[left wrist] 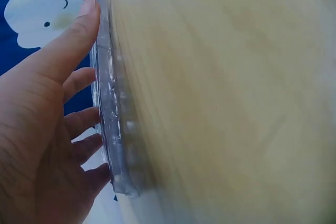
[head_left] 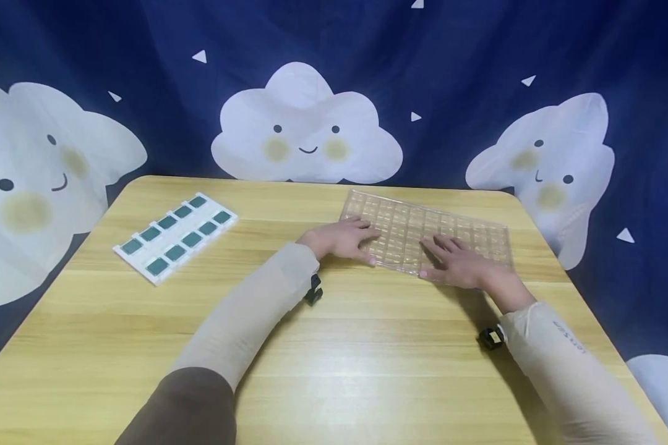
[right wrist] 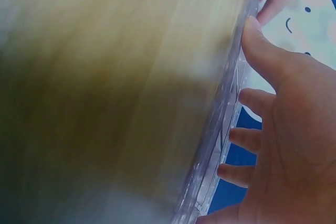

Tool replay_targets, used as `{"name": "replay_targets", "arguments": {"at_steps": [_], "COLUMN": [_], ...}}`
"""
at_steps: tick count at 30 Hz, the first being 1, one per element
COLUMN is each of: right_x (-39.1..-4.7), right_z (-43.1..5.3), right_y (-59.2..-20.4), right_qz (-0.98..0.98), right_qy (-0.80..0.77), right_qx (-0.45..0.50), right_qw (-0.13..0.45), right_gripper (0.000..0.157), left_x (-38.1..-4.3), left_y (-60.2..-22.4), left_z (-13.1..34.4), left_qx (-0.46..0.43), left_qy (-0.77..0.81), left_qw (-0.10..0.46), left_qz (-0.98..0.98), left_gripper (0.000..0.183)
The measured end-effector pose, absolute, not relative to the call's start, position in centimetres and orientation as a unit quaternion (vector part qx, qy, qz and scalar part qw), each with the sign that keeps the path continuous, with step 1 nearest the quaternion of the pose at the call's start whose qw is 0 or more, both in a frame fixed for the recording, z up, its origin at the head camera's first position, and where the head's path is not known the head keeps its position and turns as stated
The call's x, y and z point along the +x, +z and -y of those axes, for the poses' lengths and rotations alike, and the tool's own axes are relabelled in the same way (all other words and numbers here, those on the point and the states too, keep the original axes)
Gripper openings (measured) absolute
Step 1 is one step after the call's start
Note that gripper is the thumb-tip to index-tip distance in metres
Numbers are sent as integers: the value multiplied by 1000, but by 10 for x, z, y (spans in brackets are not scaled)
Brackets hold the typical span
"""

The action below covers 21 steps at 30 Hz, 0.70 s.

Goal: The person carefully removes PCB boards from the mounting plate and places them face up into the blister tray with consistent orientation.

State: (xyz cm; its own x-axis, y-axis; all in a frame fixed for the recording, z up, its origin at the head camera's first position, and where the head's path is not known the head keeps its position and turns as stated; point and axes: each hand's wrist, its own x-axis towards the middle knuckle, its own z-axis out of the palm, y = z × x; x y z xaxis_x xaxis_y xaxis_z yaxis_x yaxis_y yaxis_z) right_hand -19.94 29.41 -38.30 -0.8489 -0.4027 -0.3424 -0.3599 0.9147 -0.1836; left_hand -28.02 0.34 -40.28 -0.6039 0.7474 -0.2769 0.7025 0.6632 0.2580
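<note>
A clear plastic tray [head_left: 392, 228], divided into many small compartments, lies flat at the back right of the table. My left hand [head_left: 345, 240] rests on its left part with fingers spread. On the right half, my right hand [head_left: 459, 264] touches the tray's top, its fingers also spread out. The left wrist view shows the left thumb and fingertips on the upper face of the tray [left wrist: 110, 98], whose edge is seen side-on. From the right wrist, the tray's edge [right wrist: 212, 140] runs beneath the spread right fingers.
A white panel [head_left: 174, 230] bearing two rows of dark green squares lies at the table's back left. The wooden table [head_left: 334, 364] ends at a dark blue curtain [head_left: 440, 74] with cloud faces.
</note>
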Motion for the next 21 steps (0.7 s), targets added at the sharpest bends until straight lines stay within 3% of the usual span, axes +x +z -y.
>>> {"name": "replay_targets", "arguments": {"at_steps": [21], "right_x": [-199], "right_z": [-294], "right_y": [-382], "right_qz": [-958], "right_qy": [-58], "right_qx": [-201], "right_qw": [194], "right_gripper": [88], "left_x": [-269], "left_y": [-397], "left_z": [-3], "left_qx": [403], "left_qy": [56], "left_qw": [193], "left_qz": [-893], "left_gripper": [85]}}
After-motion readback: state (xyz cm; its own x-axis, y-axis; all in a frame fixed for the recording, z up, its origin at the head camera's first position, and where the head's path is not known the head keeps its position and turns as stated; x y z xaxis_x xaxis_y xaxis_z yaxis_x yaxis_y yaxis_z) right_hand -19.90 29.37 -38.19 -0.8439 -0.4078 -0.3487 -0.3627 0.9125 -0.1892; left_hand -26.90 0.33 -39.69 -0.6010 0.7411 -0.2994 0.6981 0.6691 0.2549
